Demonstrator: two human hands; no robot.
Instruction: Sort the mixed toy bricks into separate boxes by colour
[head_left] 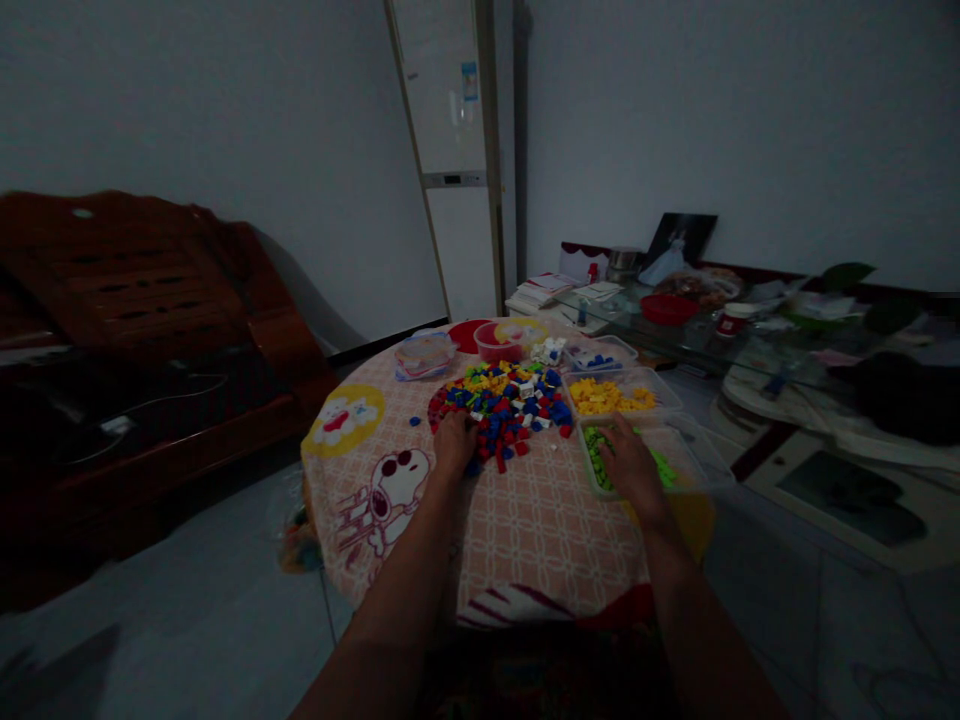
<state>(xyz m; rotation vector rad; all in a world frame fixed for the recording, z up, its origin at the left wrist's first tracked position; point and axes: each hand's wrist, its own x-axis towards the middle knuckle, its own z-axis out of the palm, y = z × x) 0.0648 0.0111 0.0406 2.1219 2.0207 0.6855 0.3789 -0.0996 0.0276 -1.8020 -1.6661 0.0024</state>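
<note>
My left hand [455,442] is at the near left edge of a mixed pile of small toy bricks [517,400] in red, blue, yellow, green and white. Its fingers are curled down among the bricks, and what they pinch, if anything, is hidden. Over a clear plastic box [600,488] of green bricks [664,468] reaches my right hand [630,458], with fingers apart and no brick visible in it. Just behind that box, yellow bricks [611,396] fill another clear box. Farther back, a third box holds blue bricks [596,362].
White bricks [550,350] lie behind the pile, near a pink tub [498,342] and a bagged container [424,355]. A patterned cloth [540,540] covers the round table. A cluttered glass table [637,305] stands right; a wooden bench [142,290] stands left.
</note>
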